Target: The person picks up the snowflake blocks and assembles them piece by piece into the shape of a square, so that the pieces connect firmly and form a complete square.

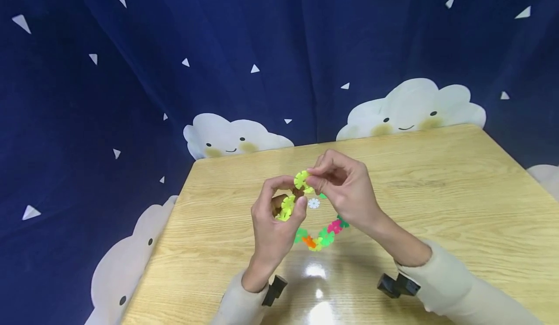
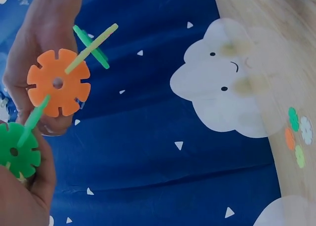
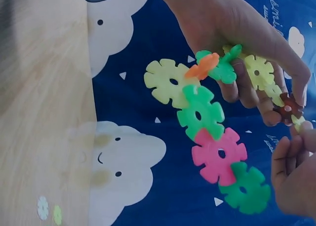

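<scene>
My left hand (image 1: 275, 228) holds a chain of notched plastic snowflake discs, its yellow discs (image 1: 287, 205) lying between thumb and fingers. The chain hangs below in a curve: an orange disc (image 2: 58, 83), a yellow one (image 3: 167, 83), a green one (image 3: 200, 112), a pink one (image 3: 219, 156) and a dark green one (image 3: 245, 189) at the free end. Near the left fingertips sits a brown disc (image 3: 289, 108). My right hand (image 1: 349, 189) pinches a yellow disc (image 1: 300, 179) right by the brown one, its fingertips covering part of it.
On the wooden table (image 1: 436, 194) lie loose discs: white (image 2: 306, 131), green (image 2: 294, 119), orange (image 2: 290, 138) and yellow (image 2: 300, 156). A dark blue curtain (image 1: 262, 34) with clouds and triangles stands behind the table and along its left side.
</scene>
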The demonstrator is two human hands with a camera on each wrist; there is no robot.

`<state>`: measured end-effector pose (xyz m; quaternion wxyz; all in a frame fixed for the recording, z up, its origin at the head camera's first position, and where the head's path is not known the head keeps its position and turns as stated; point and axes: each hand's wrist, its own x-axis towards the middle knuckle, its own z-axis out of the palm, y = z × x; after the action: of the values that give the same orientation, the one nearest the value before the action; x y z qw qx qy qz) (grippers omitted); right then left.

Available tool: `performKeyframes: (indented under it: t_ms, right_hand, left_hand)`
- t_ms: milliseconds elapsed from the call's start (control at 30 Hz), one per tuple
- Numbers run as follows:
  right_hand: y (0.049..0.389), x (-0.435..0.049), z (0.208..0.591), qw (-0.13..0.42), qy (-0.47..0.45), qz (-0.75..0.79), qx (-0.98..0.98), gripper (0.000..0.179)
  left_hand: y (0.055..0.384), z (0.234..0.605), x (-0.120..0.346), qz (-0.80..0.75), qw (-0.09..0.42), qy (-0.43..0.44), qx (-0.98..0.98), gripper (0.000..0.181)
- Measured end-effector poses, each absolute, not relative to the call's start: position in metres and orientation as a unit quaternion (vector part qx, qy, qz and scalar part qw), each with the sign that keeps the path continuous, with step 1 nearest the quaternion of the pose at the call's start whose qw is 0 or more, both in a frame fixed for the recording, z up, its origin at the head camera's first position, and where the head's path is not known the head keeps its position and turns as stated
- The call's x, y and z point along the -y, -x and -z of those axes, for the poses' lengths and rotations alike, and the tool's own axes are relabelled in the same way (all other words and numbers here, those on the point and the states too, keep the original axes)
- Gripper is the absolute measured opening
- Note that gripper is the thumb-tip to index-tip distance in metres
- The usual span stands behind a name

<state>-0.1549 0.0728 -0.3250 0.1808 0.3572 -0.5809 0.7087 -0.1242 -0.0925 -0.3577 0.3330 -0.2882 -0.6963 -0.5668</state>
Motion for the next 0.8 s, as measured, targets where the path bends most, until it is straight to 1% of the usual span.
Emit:
performKeyframes:
  t_ms: [133, 267, 400, 500, 633, 800]
  right_hand:
    - [0.157, -0.080, 0.320, 0.167, -0.329, -0.670, 0.645, 0.016]
    - [0.159, -0.084, 0.316, 0.138, -0.323, -0.637, 0.687, 0.015]
    - [0.159, -0.086, 0.315, 0.113, -0.329, -0.618, 0.705, 0.018]
    - [0.160, -0.088, 0.315, 0.108, -0.334, -0.609, 0.712, 0.018]
    - [0.166, -0.094, 0.316, 0.124, -0.328, -0.609, 0.711, 0.018]
    - [0.176, -0.103, 0.323, 0.147, -0.296, -0.618, 0.714, 0.017]
  left_hand:
    - [0.122, 0.354, 0.092, 0.567, 0.289, 0.263, 0.725, 0.041]
    - [0.119, 0.353, 0.093, 0.573, 0.252, 0.257, 0.736, 0.047]
    - [0.118, 0.354, 0.094, 0.570, 0.257, 0.254, 0.738, 0.046]
    - [0.118, 0.355, 0.095, 0.568, 0.269, 0.250, 0.736, 0.043]
    - [0.119, 0.355, 0.099, 0.573, 0.277, 0.234, 0.735, 0.040]
    - [0.119, 0.353, 0.108, 0.594, 0.272, 0.205, 0.729, 0.039]
